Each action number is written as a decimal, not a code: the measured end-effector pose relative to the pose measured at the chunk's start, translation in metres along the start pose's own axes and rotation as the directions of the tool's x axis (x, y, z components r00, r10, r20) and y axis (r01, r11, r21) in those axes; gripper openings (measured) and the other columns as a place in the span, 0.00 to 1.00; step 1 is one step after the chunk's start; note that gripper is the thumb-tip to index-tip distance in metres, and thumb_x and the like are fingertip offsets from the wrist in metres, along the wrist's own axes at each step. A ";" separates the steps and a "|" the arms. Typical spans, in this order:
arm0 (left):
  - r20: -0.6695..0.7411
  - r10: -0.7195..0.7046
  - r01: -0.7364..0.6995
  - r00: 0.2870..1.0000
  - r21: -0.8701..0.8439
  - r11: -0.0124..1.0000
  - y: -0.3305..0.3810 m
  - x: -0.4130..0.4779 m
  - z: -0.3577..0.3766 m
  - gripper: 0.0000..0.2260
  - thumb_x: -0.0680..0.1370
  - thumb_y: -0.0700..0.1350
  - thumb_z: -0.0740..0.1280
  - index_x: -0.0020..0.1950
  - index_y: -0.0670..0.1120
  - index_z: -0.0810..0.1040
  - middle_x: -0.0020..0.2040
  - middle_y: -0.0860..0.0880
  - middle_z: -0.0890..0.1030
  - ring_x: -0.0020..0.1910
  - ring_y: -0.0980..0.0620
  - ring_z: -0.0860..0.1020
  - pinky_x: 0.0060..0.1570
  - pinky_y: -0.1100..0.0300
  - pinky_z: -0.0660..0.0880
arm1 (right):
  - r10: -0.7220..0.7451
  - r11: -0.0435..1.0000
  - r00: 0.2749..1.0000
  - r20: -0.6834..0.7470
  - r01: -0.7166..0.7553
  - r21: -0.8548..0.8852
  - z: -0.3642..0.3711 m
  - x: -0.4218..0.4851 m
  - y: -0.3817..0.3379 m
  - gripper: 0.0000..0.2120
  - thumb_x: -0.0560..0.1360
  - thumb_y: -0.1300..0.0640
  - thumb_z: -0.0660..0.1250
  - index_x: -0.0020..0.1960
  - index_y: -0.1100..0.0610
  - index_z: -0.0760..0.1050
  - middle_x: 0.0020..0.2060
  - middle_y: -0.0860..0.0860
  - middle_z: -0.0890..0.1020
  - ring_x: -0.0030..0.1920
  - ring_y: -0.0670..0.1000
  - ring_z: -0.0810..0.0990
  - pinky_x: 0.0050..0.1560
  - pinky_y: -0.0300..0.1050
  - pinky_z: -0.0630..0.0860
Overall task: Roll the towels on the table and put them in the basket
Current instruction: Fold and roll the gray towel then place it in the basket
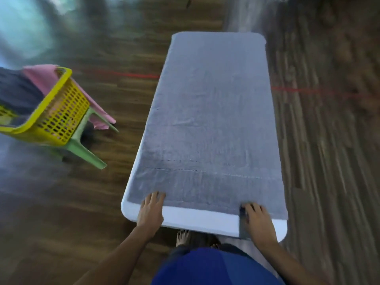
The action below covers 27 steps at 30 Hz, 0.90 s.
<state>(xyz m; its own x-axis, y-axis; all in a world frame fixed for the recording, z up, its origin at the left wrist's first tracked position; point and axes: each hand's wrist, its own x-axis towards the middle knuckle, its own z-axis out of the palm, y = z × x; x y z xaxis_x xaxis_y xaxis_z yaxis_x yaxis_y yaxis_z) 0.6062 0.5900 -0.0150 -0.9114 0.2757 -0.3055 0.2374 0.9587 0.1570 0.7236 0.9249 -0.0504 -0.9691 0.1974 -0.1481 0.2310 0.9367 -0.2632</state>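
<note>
I am observing, through the head camera, a grey terry towel [209,120] lying flat and lengthwise on a white, round-cornered plastic bench [201,219]. It is covering nearly the whole top and leaving a bare white strip at the near end. Its pile is showing faint brush marks and a stitched band running across near the person.

The left hand [152,208] is resting flat on the towel's near left edge, with its fingers straight and spread wide. The right hand [258,219] is lying over the near right corner. A narrow grey strip of the cloth is running down past the bench edge on its thumb side. Because the thumb is hidden, I cannot tell whether this hand is pinching the cloth or only pressing on it.

Well apart to the left, a yellow plastic lattice basket [59,116] is sitting on a green plastic stool [86,151]. A dark navy cloth [18,93] is lying inside the basket. A pink towel [39,77] is hanging along its far side; motion blur is hiding what supports it.

The floor [329,161] is showing wood-grain planks crossed by a thin red line [133,75].
</note>
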 end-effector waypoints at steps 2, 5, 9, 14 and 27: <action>0.035 0.058 -0.059 0.998 0.023 0.998 -0.025 0.001 0.000 0.30 0.60 0.30 0.74 0.61 0.43 0.78 0.58 0.42 0.79 0.55 0.39 0.78 0.49 0.46 0.79 | 0.059 0.998 0.998 -0.009 -0.059 -0.010 0.004 -0.003 -0.010 0.21 0.57 0.73 0.76 0.47 0.58 0.79 0.41 0.55 0.79 0.39 0.60 0.77 0.35 0.55 0.77; 0.027 0.134 -0.134 0.991 0.013 0.991 -0.057 0.006 -0.004 0.27 0.63 0.28 0.72 0.61 0.41 0.77 0.56 0.43 0.79 0.55 0.40 0.78 0.44 0.49 0.80 | 0.150 0.988 0.988 -0.023 -0.149 0.026 0.008 -0.003 -0.025 0.13 0.67 0.72 0.72 0.48 0.59 0.79 0.44 0.55 0.80 0.44 0.60 0.77 0.40 0.54 0.77; 0.009 0.186 -0.186 0.983 0.029 0.982 -0.076 0.010 -0.008 0.22 0.64 0.26 0.70 0.55 0.42 0.77 0.50 0.45 0.79 0.49 0.42 0.78 0.37 0.51 0.79 | 0.211 0.976 0.977 -0.001 -0.211 0.054 0.005 -0.003 -0.043 0.08 0.74 0.67 0.66 0.51 0.58 0.80 0.47 0.53 0.81 0.50 0.58 0.75 0.46 0.53 0.75; 0.024 0.141 -0.142 0.990 0.058 0.988 -0.095 0.016 -0.014 0.19 0.64 0.27 0.70 0.52 0.42 0.77 0.48 0.45 0.77 0.47 0.42 0.77 0.30 0.51 0.76 | 0.167 0.984 0.985 0.037 -0.169 0.057 0.008 -0.009 -0.064 0.09 0.73 0.66 0.67 0.50 0.56 0.79 0.45 0.52 0.81 0.46 0.56 0.76 0.44 0.51 0.74; 0.059 0.103 -0.111 0.993 0.164 0.980 -0.086 0.017 -0.019 0.16 0.72 0.45 0.73 0.55 0.39 0.77 0.49 0.39 0.77 0.49 0.37 0.77 0.33 0.45 0.76 | 0.324 0.945 0.946 -0.017 -0.325 -0.045 -0.016 -0.022 0.015 0.16 0.67 0.72 0.67 0.53 0.61 0.76 0.50 0.60 0.77 0.49 0.63 0.74 0.45 0.59 0.76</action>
<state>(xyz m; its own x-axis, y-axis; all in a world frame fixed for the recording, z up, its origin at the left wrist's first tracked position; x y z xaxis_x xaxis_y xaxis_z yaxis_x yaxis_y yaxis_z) 0.5636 0.5112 -0.0162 -0.8609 0.3762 -0.3425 0.3888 0.9207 0.0340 0.7471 0.9386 -0.0362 -0.8432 0.4953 -0.2089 0.5289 0.8339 -0.1575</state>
